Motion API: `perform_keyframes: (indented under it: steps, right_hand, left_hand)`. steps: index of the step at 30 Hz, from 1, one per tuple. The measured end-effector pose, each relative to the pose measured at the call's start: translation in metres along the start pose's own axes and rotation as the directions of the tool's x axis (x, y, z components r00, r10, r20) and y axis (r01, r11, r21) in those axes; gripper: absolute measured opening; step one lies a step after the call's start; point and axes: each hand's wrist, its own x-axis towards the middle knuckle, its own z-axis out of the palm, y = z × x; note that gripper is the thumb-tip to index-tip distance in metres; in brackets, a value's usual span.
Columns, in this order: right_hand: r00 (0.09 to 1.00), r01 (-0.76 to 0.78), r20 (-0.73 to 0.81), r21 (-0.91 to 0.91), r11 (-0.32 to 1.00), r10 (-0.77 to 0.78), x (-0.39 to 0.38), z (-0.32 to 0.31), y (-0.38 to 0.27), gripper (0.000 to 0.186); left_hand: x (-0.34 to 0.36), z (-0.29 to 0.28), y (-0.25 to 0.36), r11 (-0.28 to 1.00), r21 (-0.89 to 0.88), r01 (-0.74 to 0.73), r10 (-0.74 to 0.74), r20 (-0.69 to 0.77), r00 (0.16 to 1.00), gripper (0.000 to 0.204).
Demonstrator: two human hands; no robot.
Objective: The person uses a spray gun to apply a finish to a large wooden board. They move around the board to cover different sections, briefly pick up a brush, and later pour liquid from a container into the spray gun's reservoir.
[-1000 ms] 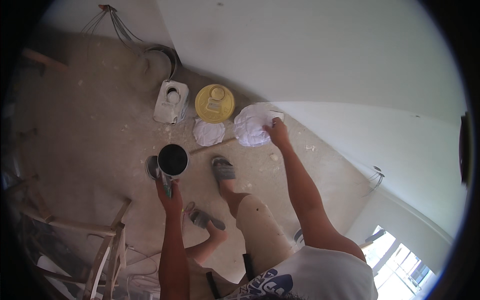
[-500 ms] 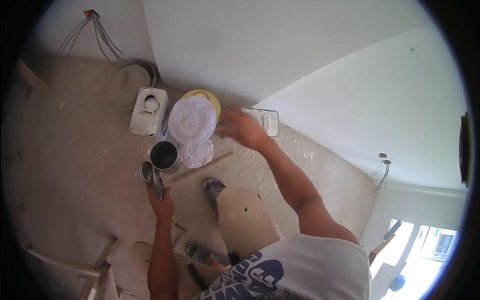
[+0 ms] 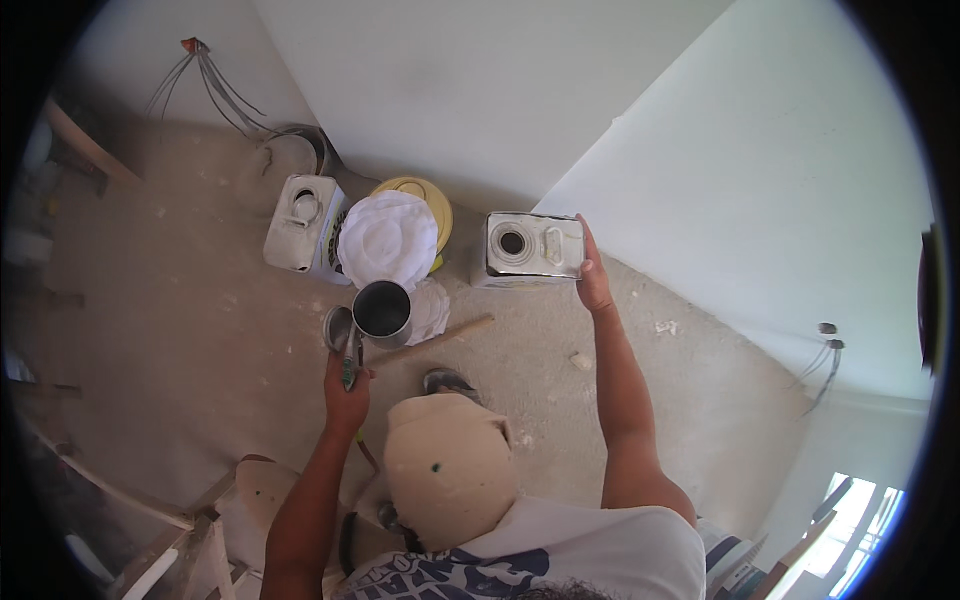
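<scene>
My left hand (image 3: 347, 398) is closed round what looks like a spray gun with an open grey metal cup (image 3: 384, 312), dark inside. A round silver lid (image 3: 338, 328) sits by the same fingers, beside the cup. Further right, my right hand (image 3: 594, 282) grips the right side of a rectangular metal can (image 3: 553, 268), its thumb at the near corner. The can stands on the floor with its round mouth uncovered. Beyond the cup, a white cloth-like cover (image 3: 388, 238) lies over a container, with a yellow lid (image 3: 436, 215) behind it.
Another metal can (image 3: 292, 240) stands at left, near a pale bucket (image 3: 282, 160). A wooden stick (image 3: 445, 338) lies on the floor before my foot (image 3: 450, 383). White walls close the far side; loose wires (image 3: 212, 85) hang from one. Wooden framing (image 3: 205, 530) stands lower left.
My right hand has moved right, from near the yellow lid to the right side of the metal can. My left hand keeps its hold on the gun. The view has shifted slightly.
</scene>
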Motion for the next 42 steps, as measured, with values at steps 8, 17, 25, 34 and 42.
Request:
perform_keyframes:
  steps: [8, 17, 25, 34, 42]
  right_hand:
    - [0.951, -0.035, 0.279, -0.336, 0.941, 0.135, -0.007, -0.031, -0.022, 0.155]
    - [0.979, 0.084, 0.196, -0.125, 0.989, -0.058, -0.005, 0.003, 0.017, 0.116]
    - [0.996, -0.037, -0.091, -0.353, 0.935, 0.005, -0.073, -0.012, 0.094, 0.118]
    - [0.899, -0.213, -0.430, -0.590, 0.779, -0.080, -0.100, 0.044, 0.077, 0.131]
    - [0.917, 0.209, -0.285, -0.255, 0.944, -0.280, -0.048, 0.098, -0.019, 0.127]
  left_hand:
    - [0.022, -0.013, 0.020, 0.984, 0.111, 0.143, -0.155, 0.113, 0.981, 0.055]
    - [0.022, -0.018, 0.011, 0.993, 0.012, 0.114, -0.113, -0.033, 0.993, 0.051]
    - [0.027, -0.010, -0.022, 0.949, 0.313, 0.046, -0.017, -0.096, 0.995, 0.075]
    - [0.008, -0.007, -0.031, 0.932, 0.346, 0.109, -0.102, -0.039, 0.994, 0.069]
    - [0.023, -0.009, 0.016, 0.986, 0.152, -0.072, 0.082, -0.059, 0.995, 0.066]
